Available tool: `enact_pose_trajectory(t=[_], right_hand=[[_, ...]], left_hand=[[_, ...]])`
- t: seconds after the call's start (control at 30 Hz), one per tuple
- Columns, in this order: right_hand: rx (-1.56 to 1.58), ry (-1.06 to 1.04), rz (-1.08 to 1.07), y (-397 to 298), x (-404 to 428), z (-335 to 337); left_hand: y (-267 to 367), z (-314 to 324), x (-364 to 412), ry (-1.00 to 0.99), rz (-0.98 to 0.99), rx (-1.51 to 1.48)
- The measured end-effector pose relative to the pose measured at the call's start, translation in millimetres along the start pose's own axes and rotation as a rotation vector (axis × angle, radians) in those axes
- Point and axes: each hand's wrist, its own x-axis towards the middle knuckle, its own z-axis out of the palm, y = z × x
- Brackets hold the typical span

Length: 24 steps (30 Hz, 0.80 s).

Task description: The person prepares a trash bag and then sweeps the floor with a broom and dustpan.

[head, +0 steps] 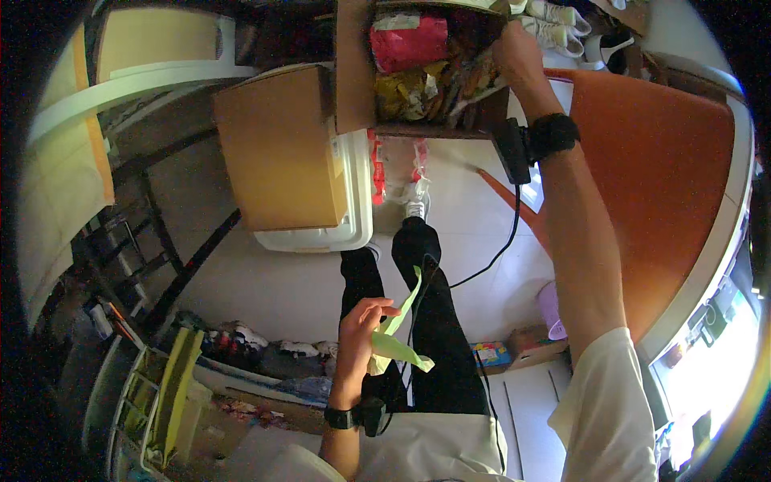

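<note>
My left hand (363,328) holds a crumpled light green sheet (393,343), thin like cloth or paper, in front of my black trousers. My right arm reaches forward to the top of the view, where my right hand (517,51) is at the right rim of a cardboard box (354,66); its fingertips are hard to make out. Inside that box lie a red package (409,41), a yellow crinkled package (406,93) and other wrapped items. A black strap with a device sits on each wrist.
A closed cardboard box (283,150) rests on a white plastic bin (361,199) at the left. An orange-brown surface (650,181) fills the right. Shoes (554,27) stand at the top right; a purple basket (551,310) is lower right. A black cable hangs from the right wrist device.
</note>
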Motion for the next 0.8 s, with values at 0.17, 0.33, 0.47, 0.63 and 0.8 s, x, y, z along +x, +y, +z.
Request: enact_pose_trajectory(t=[0.17, 0.33, 0.47, 0.63, 0.8], right_hand=[[-0.117, 0.018, -0.053, -12, -23, 33], [-0.052, 0.231, -0.119, 15, -38, 72], [0.022, 0.147, -0.136, 7, -39, 58], [0.196, 0.123, -0.041, 20, -27, 47], [0.294, 0.418, -0.098, 19, -43, 73]], left_hand=[[-4, -1, -5, 0.065, 0.018, -0.007], [6, 9, -12, -0.070, 0.029, -0.008], [5, 11, -17, -0.059, 0.054, -0.064], [2, 16, -22, -0.032, 0.079, -0.059], [-10, 2, -29, -0.065, 0.113, 0.020]])
